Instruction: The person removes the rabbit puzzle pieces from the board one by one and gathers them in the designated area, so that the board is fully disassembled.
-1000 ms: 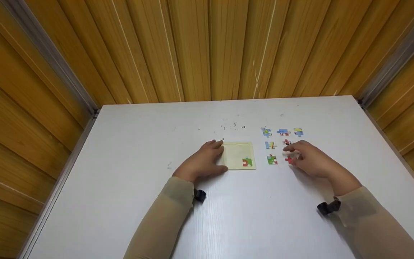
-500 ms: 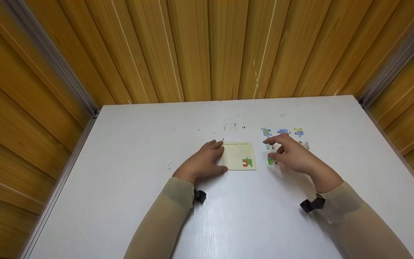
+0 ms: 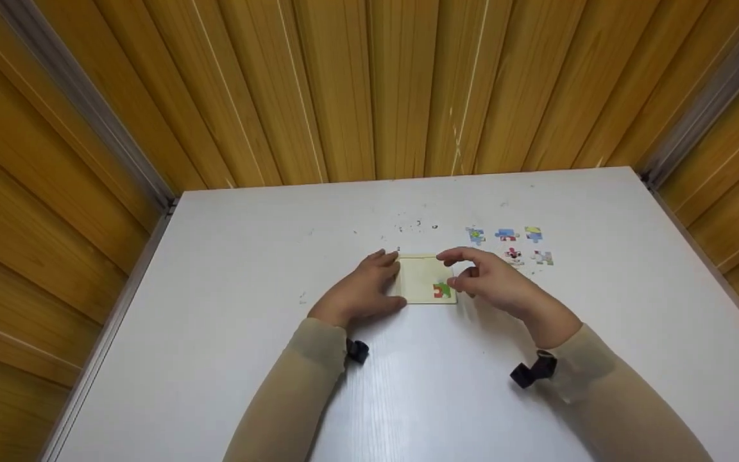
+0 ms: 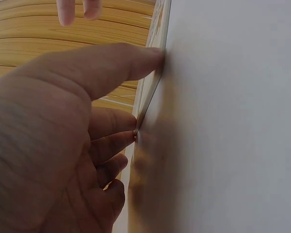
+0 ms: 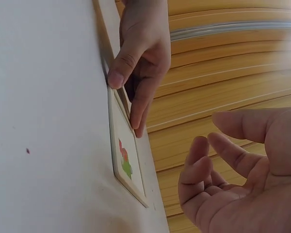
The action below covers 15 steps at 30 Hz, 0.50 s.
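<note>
My left hand (image 3: pixel 366 282) holds the left side of a shallow cream puzzle tray (image 3: pixel 419 273), thumb near its front corner and fingertips at its back corner. A red and green puzzle piece (image 3: pixel 441 290) lies in the tray's front right corner. Over the tray's right edge hovers my right hand (image 3: pixel 494 279), its thumb and forefinger apart. In the right wrist view its fingers (image 5: pixel 203 179) are loosely curled, and no piece shows between them. That view also has the left hand (image 5: pixel 145 53) touching the tray.
Several loose puzzle pieces lie right of the tray, among them a blue piece (image 3: pixel 506 235), a red and black piece (image 3: pixel 513 254) and a pale piece (image 3: pixel 543 258). The right hand covers part of that area. Wood-patterned panels (image 3: pixel 401 83) stand behind the white table (image 3: pixel 247 256).
My right hand has moved left from the loose pieces to the tray's right edge, uncovering a pale piece and covering the left ones. The left hand and tray have stayed in place.
</note>
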Tool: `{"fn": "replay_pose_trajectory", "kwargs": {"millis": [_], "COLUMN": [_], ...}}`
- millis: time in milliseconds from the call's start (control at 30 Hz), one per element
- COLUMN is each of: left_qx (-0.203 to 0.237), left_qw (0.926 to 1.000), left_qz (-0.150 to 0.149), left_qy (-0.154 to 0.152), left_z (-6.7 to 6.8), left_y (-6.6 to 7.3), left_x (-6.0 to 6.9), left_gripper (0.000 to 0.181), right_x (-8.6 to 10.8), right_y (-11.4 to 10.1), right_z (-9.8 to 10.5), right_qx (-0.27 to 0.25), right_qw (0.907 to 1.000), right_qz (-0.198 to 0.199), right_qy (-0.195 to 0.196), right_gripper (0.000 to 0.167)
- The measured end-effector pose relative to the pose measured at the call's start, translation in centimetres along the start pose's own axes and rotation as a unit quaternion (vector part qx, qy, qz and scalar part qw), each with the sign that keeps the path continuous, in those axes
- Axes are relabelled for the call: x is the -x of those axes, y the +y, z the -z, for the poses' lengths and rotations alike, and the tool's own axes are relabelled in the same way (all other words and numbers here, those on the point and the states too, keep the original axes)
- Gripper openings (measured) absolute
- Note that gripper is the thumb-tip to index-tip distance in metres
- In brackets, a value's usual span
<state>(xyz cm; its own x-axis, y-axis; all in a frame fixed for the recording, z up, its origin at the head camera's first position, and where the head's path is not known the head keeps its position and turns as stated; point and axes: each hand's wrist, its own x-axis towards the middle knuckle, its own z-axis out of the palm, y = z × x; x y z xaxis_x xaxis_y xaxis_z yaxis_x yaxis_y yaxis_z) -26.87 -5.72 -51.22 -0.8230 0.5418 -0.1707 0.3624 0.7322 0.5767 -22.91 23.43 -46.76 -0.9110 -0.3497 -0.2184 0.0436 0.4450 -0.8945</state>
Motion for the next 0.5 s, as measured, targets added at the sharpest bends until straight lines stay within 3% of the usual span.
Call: {"fn": "replay_pose_trajectory", "kwargs": {"millis": [500], "left_qx": [-0.003], "left_qw": [1.0000], "left_qz": [-0.003], "left_qy": [-0.003], "left_z": [0.2], "left_y": [0.0], "left_x": [0.0], "left_gripper": [0.083], "right_x": [-0.8], "right_y": [1.0], "right_z": [-2.2], "right_qx": [0.069], "right_qw": [0.9976], "right_qz": [-0.007], "right_qy": [-0.003], "right_gripper": [0.055]}}
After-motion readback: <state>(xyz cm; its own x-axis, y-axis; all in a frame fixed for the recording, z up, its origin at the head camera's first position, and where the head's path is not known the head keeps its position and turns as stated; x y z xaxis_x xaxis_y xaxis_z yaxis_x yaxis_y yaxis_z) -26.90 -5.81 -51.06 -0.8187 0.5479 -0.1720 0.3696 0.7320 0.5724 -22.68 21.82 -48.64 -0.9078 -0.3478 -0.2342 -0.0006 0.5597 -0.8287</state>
